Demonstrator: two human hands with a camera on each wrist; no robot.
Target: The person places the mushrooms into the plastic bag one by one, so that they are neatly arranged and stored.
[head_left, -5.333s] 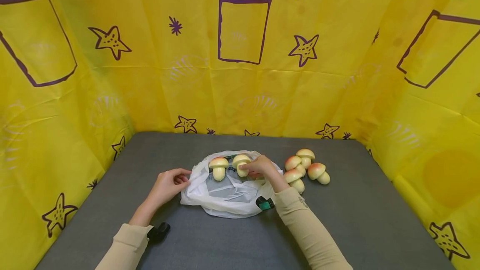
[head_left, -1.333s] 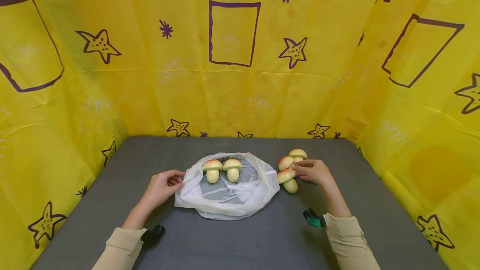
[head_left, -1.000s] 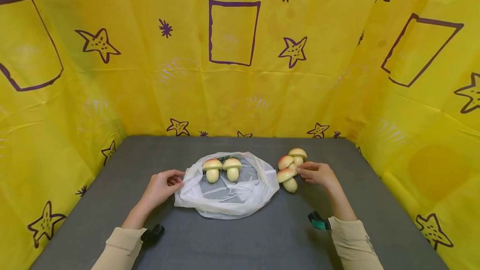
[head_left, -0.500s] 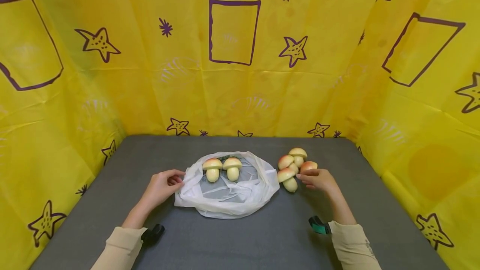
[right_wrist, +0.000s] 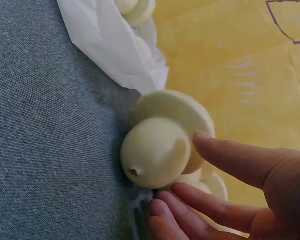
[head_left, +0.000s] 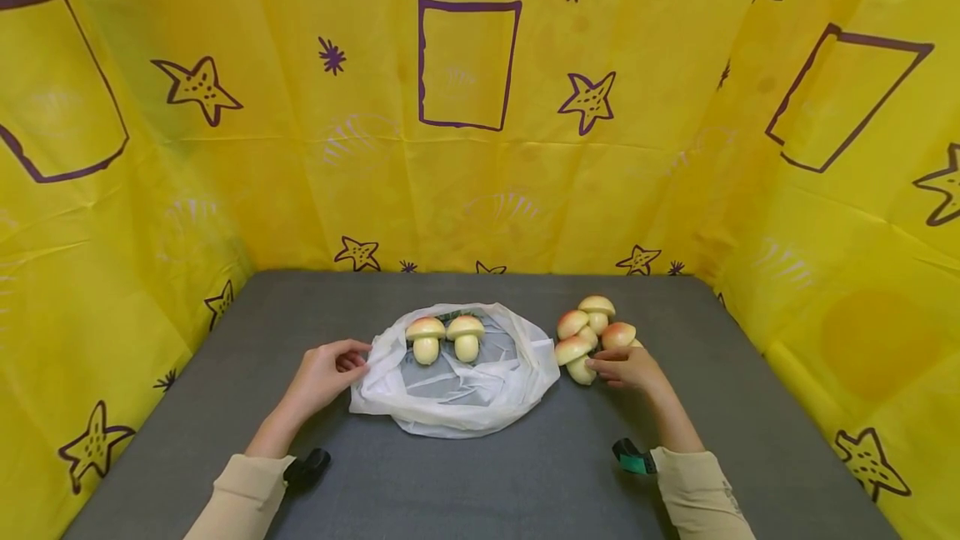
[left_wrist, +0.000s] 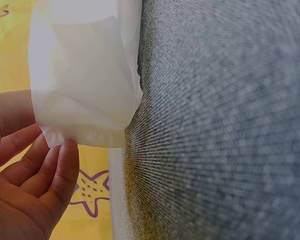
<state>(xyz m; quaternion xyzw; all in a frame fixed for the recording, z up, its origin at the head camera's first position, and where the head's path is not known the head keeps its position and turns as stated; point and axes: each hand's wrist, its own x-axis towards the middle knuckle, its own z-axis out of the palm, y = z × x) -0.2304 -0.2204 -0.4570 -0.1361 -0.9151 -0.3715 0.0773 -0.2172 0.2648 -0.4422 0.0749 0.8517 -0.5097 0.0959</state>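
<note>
A white plastic bag (head_left: pixel 450 419) lies with its mouth spread wide on the table, two mushrooms inside: one on the left (head_left: pixel 426 340), the other beside it (head_left: pixel 466 338). At its left rim my left hand (head_left: pixel 326 373) holds the thin plastic; the left wrist view shows the bag edge (left_wrist: pixel 85 100) between the fingers. Right of the bag, my right hand (head_left: pixel 630 369) reaches to the nearest mushroom (head_left: pixel 573 352) of a small pile. In the right wrist view, thumb and fingers stand apart around that mushroom's stem (right_wrist: pixel 155 152), the thumb tip close to its cap.
Behind the nearest mushroom lie several more: a back one (head_left: pixel 597 311), one in the middle (head_left: pixel 573 325), and one at the right (head_left: pixel 618 336), partly hidden by my right hand. A yellow patterned cloth (head_left: pixel 480 190) encloses the grey table (head_left: pixel 450 490) at the back and sides.
My right hand earlier placed the second mushroom in the bag, then went right to the pile. Within the last second it slid from the rear mushrooms towards the nearest one. The left hand keeps its place.
</note>
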